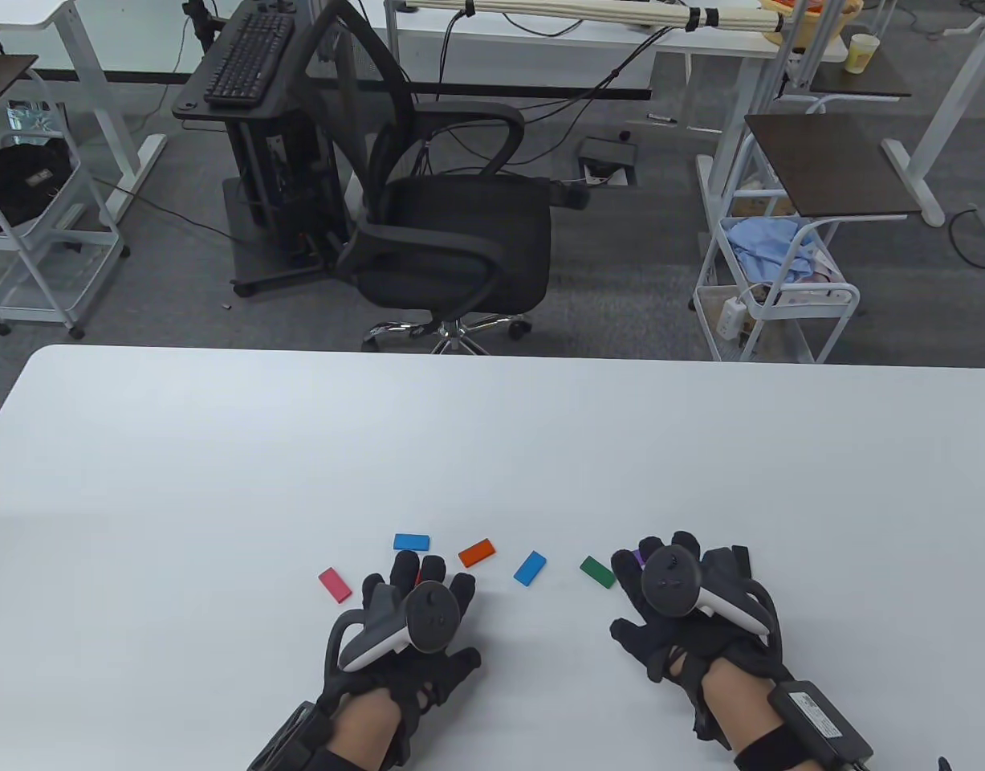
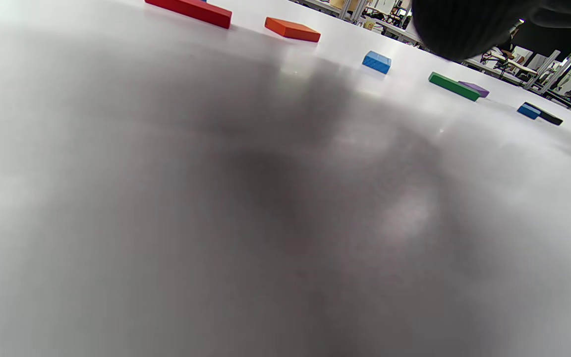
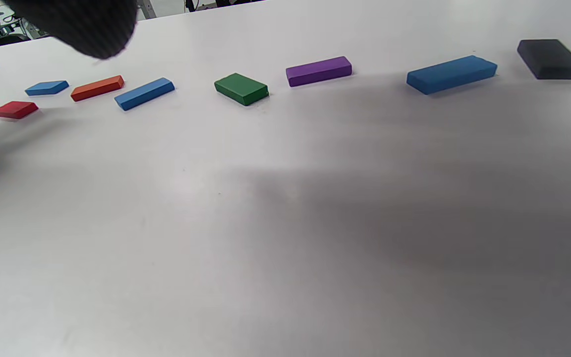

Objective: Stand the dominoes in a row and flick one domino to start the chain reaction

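White tabletop fills the lower half of the table view, with an office floor behind it. Nearest the bottom edge, the left hand and the right hand lie palm down on the surface, each in a black sensor glove with a tracker on its back; the fingers of both are spread and relaxed, grasping nothing. Just beyond the fingertips, small flat wooden dominoes lie on their broad faces in a loose line, none standing: a pink domino at the left, a red domino partly under the left fingers, a light blue domino, an orange domino, a second blue domino, and a green domino. A purple domino lies under the right hand's fingers. Further right, the right wrist view shows a long blue domino and a black domino. Beyond the table's far edge stand a black mesh office chair, a dark keyboard stand and white wheeled carts.
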Motion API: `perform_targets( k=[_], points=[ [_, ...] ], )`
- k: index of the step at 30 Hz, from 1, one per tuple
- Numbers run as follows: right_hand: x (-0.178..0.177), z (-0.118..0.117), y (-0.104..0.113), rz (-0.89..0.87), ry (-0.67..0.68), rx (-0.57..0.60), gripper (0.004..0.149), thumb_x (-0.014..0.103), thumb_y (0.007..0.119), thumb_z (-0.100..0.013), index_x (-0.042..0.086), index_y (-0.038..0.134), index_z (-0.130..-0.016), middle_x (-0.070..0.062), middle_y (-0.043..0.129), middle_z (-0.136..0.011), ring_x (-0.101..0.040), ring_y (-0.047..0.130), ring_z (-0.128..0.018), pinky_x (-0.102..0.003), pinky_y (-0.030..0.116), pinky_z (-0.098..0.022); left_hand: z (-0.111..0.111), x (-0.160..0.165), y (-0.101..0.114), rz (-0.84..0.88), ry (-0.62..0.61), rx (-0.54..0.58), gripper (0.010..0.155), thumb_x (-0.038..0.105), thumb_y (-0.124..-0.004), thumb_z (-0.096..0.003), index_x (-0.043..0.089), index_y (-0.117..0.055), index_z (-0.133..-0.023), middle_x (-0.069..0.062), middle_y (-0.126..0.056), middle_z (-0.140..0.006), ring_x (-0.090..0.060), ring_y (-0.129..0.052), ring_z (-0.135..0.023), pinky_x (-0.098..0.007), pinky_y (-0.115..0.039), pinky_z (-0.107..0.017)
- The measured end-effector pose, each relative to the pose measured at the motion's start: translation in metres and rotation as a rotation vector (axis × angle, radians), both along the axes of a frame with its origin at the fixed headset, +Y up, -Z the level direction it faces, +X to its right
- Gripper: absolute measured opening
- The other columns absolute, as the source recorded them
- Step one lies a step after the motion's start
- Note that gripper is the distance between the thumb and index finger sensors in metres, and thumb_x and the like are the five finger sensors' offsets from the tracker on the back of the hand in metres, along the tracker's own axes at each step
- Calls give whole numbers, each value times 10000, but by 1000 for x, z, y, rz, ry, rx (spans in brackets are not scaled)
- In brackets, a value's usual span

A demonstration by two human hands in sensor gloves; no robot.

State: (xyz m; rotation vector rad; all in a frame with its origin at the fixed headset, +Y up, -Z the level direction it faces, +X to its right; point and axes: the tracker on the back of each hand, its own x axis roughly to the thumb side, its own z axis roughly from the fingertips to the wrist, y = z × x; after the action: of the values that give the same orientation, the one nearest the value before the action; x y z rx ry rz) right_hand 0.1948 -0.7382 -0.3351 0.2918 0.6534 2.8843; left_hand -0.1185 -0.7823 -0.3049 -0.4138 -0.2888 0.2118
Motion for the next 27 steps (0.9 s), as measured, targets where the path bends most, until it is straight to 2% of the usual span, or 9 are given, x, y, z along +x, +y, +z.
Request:
perform_targets(
  k=[8,12,15,20,27],
  points=[
    [-19,-28,-14,66,8,-35,774,564,698,-518,376,126,-1004,-56,58,-1136,-390,-144,-941,-628,-50,-660,-1,0,0,6,-2,-3,831,613,-652,-466,354,-119,-1050,-53,93,-1115,-348,189,-983,-683,31,-655],
    [-25,-39,-21,79,-13,-95,794,572,707,-512,369,114,-1000,-60,67,-1137,-390,-147,-941,-628,-57,-660,-1,1,0,14,-5,-2,829,618,-644,-465,354,-120,-1051,-55,93,-1116,-348,189,-984,-683,31,-655],
    [-32,-46,-23,115,1,-68,794,553,723,-512,360,129,-1003,-59,106,-1144,-396,-120,-953,-630,-43,-665,-1,1,0,13,-6,-4,828,618,-644,-465,353,-122,-1051,-56,91,-1117,-349,188,-984,-684,30,-655],
    [-45,-55,-27,187,19,-29,778,464,776,-521,334,185,-1010,-47,284,-1152,-408,-24,-992,-635,-13,-681,-1,1,0,11,-10,-10,826,617,-642,-467,354,-122,-1051,-56,89,-1118,-348,188,-984,-684,30,-655],
    [-63,-64,-27,290,23,77,753,377,852,-494,300,316,-1017,-40,518,-1086,-424,233,-1023,-648,68,-707,-1,2,0,16,-6,-2,817,635,-600,-458,357,-109,-1050,-57,76,-1126,-347,187,-988,-685,37,-652]
  ],
)
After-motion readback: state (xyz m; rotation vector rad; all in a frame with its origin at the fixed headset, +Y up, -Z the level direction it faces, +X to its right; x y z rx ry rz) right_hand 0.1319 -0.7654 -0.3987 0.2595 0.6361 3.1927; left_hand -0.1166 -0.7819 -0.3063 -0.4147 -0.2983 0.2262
